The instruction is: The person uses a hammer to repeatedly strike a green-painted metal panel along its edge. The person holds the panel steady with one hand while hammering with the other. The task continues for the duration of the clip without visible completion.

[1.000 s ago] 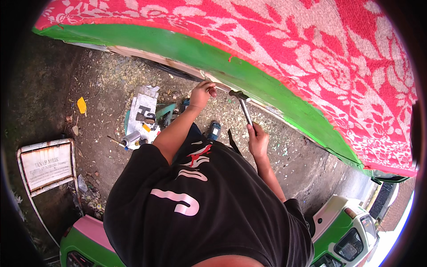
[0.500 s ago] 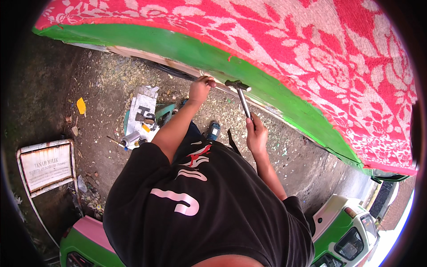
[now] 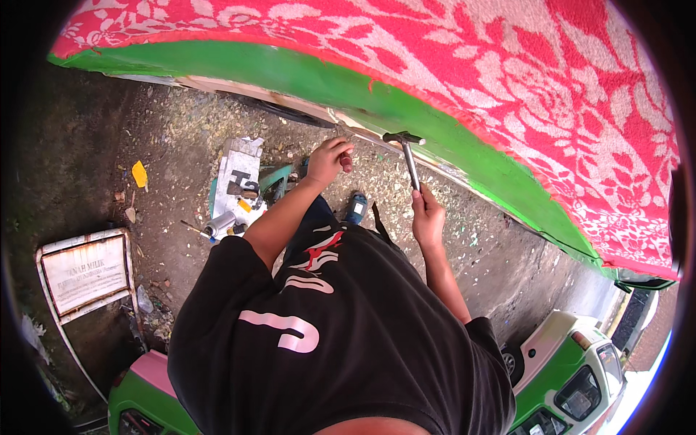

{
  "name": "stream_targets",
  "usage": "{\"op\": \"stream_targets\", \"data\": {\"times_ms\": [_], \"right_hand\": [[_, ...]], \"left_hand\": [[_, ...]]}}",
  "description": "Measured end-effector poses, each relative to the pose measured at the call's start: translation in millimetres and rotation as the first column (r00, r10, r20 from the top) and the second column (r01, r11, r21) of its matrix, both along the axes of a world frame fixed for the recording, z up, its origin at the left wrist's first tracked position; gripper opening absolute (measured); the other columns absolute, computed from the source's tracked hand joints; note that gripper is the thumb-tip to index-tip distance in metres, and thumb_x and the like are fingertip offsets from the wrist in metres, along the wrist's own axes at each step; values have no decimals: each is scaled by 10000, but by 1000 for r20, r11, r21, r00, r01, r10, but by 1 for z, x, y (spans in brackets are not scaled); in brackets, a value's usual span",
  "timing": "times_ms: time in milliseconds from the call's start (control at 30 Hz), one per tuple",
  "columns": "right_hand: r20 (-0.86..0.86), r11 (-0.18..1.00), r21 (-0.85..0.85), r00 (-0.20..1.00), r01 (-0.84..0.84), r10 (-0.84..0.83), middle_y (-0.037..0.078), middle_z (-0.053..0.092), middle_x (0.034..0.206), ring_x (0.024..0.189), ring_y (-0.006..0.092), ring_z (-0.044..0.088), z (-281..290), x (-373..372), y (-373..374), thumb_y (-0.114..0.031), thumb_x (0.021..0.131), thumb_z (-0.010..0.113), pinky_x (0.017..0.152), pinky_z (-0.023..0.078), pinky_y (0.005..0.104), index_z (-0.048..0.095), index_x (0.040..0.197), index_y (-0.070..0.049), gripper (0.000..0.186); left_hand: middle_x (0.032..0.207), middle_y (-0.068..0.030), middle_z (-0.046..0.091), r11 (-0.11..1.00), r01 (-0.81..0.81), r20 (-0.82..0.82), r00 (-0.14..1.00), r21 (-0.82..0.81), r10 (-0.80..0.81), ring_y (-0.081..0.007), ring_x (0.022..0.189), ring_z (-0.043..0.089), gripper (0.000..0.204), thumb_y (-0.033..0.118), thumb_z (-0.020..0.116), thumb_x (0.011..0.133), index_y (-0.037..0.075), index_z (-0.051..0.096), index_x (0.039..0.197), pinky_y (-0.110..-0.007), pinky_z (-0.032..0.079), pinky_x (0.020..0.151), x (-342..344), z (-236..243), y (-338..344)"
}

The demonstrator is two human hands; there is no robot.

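Hands (image 3: 429, 217) (image 3: 325, 162) full — hammer (image 3: 412, 165) right, reddish handle (image 3: 346, 162) left — patterned cloth (image 3: 507, 83), green bodywork (image 3: 341, 88) ahead

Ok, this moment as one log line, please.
left hand: holds reddish handle; right hand: holds hammer; hammer head: near green panel; contact: unclear

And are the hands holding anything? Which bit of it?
The right hand holds the hammer by its lower handle. The left hand grips a reddish-brown thing, but I can't tell which part.
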State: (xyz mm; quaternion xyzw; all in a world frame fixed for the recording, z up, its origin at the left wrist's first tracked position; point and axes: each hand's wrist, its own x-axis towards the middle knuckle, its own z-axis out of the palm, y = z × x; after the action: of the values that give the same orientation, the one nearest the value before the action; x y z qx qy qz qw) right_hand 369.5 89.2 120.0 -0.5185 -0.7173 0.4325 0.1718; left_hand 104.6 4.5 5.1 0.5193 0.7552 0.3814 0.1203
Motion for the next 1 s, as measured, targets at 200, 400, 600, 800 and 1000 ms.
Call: {"op": "stream_targets", "data": {"times_ms": [200, 400, 600, 800, 1000], "right_hand": [[53, 998, -66, 999, 12, -9, 62, 600, 709, 669, 92, 536, 0, 10, -11, -274, 958, 622, 623, 459, 279, 621, 1231, 13, 396], [39, 996, -83, 999, 35, -32, 47, 559, 671, 631, 85, 504, -1, 14, -19, -249, 960, 614, 583, 436, 276, 621, 1231, 7, 373], [8, 996, -74, 999, 45, -45, 25, 522, 644, 612, 71, 464, -7, 20, -20, -239, 971, 597, 557, 410, 272, 623, 1220, 3, 348], [-8, 996, -60, 998, 61, -61, 17, 507, 644, 617, 67, 454, -13, 23, -18, -230, 974, 591, 555, 404, 266, 625, 1224, -8, 336], [-57, 998, -21, 996, 61, -62, 83, 551, 628, 594, 103, 509, -3, 17, -19, -236, 967, 600, 564, 442, 300, 626, 1216, 13, 353]], "left_hand": [[1098, -51, 639, 1000, -11, 15, 1000, -24, 12, -315, 972, 640, 348, 4, 617, 777, 151, 673, 1088, -401, 538, 787, 1, 5, 20], [1041, -24, 647, 995, -2, -47, 999, -101, -3, -285, 931, 651, 287, 44, 633, 813, 183, 694, 1056, -400, 540, 763, -3, 1, 36], [1042, -15, 642, 994, 9, -73, 997, -110, -17, -275, 930, 652, 295, 47, 628, 813, 199, 695, 1057, -396, 539, 779, -3, -1, 39], [1046, -14, 642, 992, 11, -103, 994, -129, -24, -271, 936, 651, 302, 68, 629, 817, 219, 695, 1070, -402, 540, 783, -2, -5, 41], [1061, -30, 648, 989, -12, -70, 998, -149, 2, -284, 945, 650, 287, 88, 617, 834, 221, 691, 1078, -410, 541, 781, -1, 1, 49]]}}
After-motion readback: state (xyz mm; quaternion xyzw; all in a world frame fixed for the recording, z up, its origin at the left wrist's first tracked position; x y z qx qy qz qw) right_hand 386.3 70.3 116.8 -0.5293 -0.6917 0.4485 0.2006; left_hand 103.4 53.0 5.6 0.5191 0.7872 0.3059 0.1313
